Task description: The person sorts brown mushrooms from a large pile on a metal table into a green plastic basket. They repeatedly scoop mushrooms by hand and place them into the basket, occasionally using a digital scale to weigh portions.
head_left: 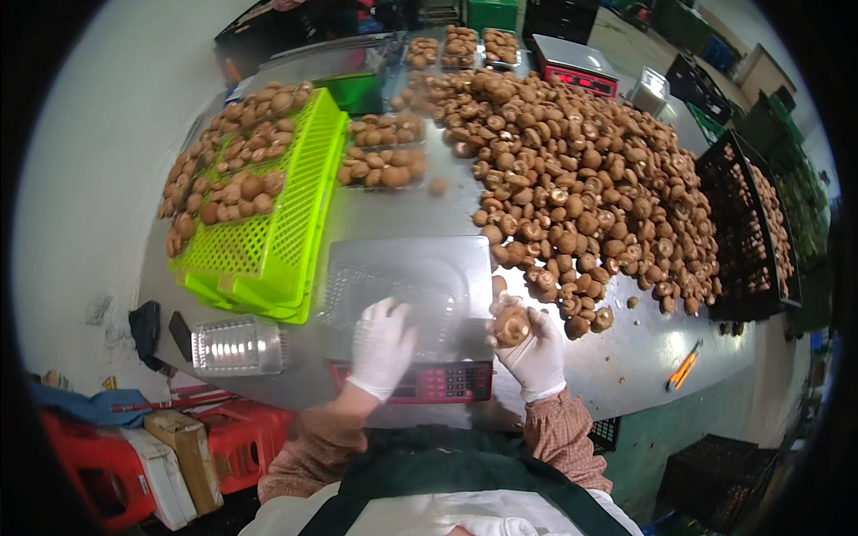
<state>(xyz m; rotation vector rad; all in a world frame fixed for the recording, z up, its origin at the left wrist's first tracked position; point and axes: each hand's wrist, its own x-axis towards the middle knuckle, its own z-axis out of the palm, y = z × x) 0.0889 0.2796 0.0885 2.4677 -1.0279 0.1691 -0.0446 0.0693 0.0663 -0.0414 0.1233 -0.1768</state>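
Observation:
A clear plastic tray (429, 315) lies on the steel pan of a digital scale (409, 251) before me. My left hand (383, 348), in a white glove, is over the tray's near left part, its fingers blurred; whether it touches the tray I cannot tell. My right hand (536, 352), gloved too, holds a brown mushroom (511, 326) with its underside up, at the right edge of the scale. Right beyond it spreads a large heap of mushrooms (576, 181) on the steel table (402, 214).
At left, filled trays (241, 197) rest on a lime-green crate (295, 201); empty clear trays (238, 345) are stacked nearer. Filled trays (383, 167) stand beyond the scale. An orange utility knife (682, 368) lies at right, near a black crate (751, 234). Another scale (576, 63) stands at the back.

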